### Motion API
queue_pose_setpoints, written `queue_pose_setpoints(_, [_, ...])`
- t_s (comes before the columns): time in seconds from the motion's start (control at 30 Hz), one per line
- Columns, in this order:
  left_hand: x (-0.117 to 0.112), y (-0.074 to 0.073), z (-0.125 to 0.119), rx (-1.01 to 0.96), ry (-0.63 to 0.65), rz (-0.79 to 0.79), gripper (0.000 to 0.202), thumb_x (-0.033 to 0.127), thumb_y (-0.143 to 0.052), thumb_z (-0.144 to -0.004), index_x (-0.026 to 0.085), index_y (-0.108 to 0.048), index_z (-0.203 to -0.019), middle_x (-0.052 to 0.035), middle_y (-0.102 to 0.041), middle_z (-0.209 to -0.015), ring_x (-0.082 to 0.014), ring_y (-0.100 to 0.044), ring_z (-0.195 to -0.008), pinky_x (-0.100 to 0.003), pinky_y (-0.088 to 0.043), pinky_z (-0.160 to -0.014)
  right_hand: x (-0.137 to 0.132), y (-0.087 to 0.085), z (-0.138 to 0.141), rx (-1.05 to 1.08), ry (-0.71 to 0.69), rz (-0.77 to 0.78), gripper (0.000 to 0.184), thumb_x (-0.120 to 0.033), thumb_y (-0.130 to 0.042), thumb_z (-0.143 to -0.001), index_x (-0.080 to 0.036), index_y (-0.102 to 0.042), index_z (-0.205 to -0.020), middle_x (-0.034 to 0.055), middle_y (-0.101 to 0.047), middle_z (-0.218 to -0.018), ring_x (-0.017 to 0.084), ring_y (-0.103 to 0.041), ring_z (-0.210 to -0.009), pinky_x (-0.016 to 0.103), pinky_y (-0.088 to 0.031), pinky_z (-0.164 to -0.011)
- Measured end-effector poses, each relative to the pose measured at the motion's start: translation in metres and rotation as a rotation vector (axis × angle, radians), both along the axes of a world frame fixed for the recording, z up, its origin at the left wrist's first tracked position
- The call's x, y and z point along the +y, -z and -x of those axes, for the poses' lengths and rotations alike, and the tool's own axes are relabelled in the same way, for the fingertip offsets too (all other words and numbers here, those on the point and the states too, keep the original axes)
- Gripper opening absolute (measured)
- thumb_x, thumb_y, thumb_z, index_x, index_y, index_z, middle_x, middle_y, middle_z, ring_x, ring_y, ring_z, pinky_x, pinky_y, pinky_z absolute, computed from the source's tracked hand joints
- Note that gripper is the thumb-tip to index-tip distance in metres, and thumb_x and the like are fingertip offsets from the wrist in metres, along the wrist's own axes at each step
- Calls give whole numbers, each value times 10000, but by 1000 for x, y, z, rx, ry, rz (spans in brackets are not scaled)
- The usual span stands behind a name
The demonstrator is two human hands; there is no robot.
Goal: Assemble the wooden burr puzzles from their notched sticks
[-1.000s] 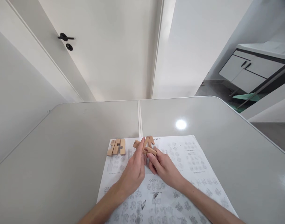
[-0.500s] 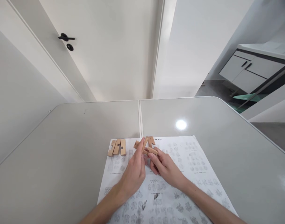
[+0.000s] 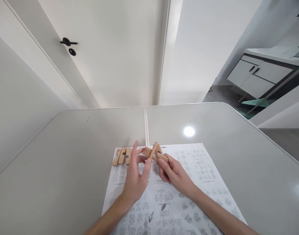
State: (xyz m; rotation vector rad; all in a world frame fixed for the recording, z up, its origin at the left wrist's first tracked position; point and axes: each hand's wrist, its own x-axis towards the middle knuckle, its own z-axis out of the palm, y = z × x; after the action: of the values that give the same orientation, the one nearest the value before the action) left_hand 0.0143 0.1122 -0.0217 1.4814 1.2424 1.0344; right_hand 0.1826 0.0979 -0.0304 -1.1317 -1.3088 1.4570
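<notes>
Three notched blocks [image 3: 122,156]: side by side, printed sheet's [image 3: 178,209] far left corner.
Left hand [image 3: 135,179]: fingers parted, at the crossed wooden pieces [image 3: 153,151]; contact unclear.
Crossed wooden pieces: held above the sheet's far part.
Right hand [image 3: 172,169]: pinching their right end.

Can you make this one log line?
right hand: pinching wooden block | left hand: spread, near block | printed sheet: underneath both

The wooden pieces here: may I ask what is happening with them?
A person's right hand holds crossed wooden pieces over a printed sheet. The left hand is close against them, but whether it grips one is unclear. Three other notched pieces lie side by side near the sheet's far left corner.
</notes>
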Motion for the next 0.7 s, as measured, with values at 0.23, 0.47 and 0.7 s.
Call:
queue_pose_setpoints(0.23, [14,-9,5,-176,94,178,424,522,-420,-1040,174,-660,-1020,-26,-661,-769,-171,-605,-711,-301,-498,-709,-1,-8,-10,-41,-101,-33,373,-545,-417,-1037,-207,-557,-959,-41,-570,-561,116,-406,-464,270,-384,-517])
queue_pose_setpoints(0.47, [14,-5,4,-292,93,231,399,523,-405,-1045,182,-580,-937,52,-513,-599,-96,-415,-464,-242,-369,-501,13,4,-28,-542,174,-384,442,-396,-630,-931,-258,-504,-1332,124,-596,-1329,284,-588,-1165,448,-520,-952])
queue_pose_setpoints(0.7, [12,-3,3,-270,207,228,393,528,-434,-1034,181,-556,-895,40,-512,-699,-66,-348,-477,-223,-300,-472,18,16,-36,-784,-103,-555,729,-351,-627,-938,-344,-253,-1563,46,-354,-1627,316,-187,-1544,570,-328,-1202])
